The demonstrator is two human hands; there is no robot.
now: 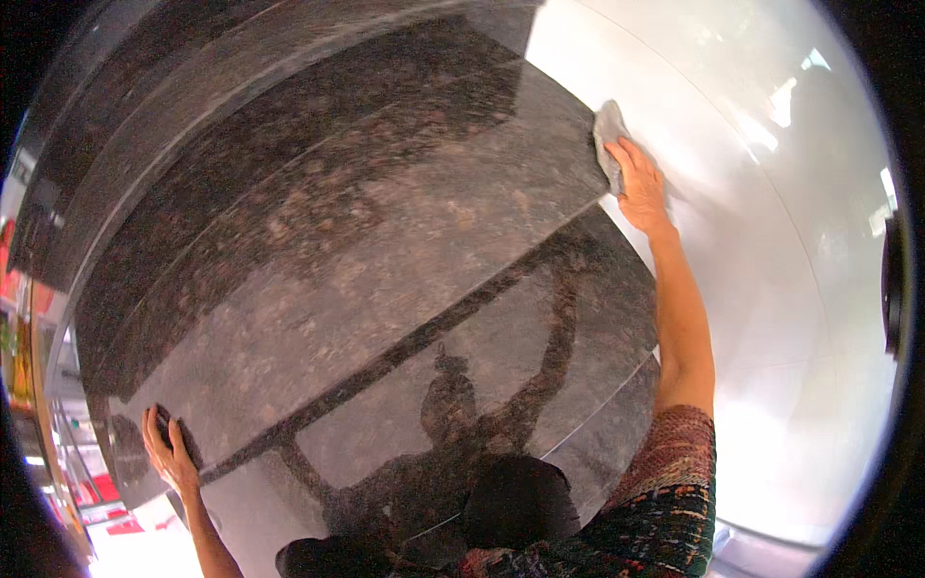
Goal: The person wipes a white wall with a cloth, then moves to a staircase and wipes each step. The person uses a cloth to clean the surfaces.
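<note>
A grey cloth [608, 144] is under my right hand [640, 181], at the far right end of a dark speckled stone step [385, 289]. My fingers bend over the cloth and press it where the step meets the white wall [761, 260]. My left hand [171, 453] rests near the step's left end, beside its front edge. Its fingers are spread and hold nothing; a dark patch beside them looks like their reflection or shadow.
More dark stone steps [308, 144] rise beyond, and a lower polished step [356, 433] mirrors my outline. Shelves with coloured goods [24, 356] show past the left ends of the steps. A dark fixture [892, 289] sits at the far right.
</note>
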